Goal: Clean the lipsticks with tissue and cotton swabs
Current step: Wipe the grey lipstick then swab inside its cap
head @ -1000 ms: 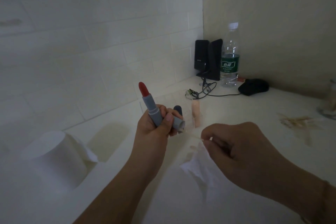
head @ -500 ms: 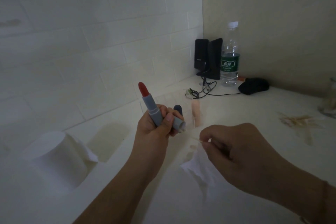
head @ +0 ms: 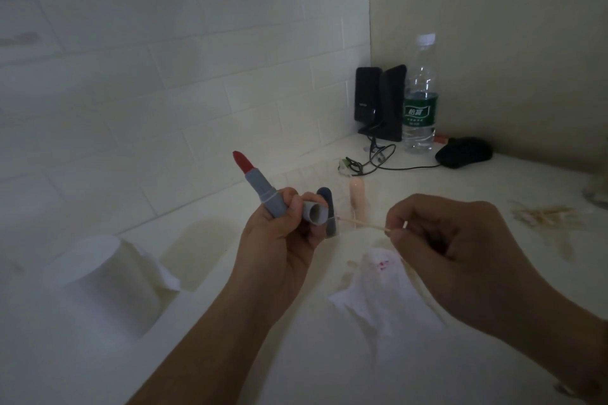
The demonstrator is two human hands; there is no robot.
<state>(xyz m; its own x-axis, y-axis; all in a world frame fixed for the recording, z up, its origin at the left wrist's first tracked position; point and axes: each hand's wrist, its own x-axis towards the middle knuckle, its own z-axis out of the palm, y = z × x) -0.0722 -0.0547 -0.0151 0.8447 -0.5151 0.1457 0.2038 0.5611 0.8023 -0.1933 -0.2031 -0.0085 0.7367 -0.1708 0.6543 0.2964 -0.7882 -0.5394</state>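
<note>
Left hand (head: 283, 240) fingers grasp grey lipstick tube with red bullet (head: 260, 187) and its grey cap (head: 314, 212), above counter (head: 493, 181) middle. Right hand (head: 450, 240) pinches thin wooden cotton swab (head: 362, 222), tip near cap mouth. Step: swabbing cap inside. Next: steady insertion needed. White stained tissue (head: 385, 276) below.

Dim light falls on a white tiled wall (head: 164, 92) meeting a beige wall (head: 493, 43) above a pale counter (head: 460, 187).
</note>
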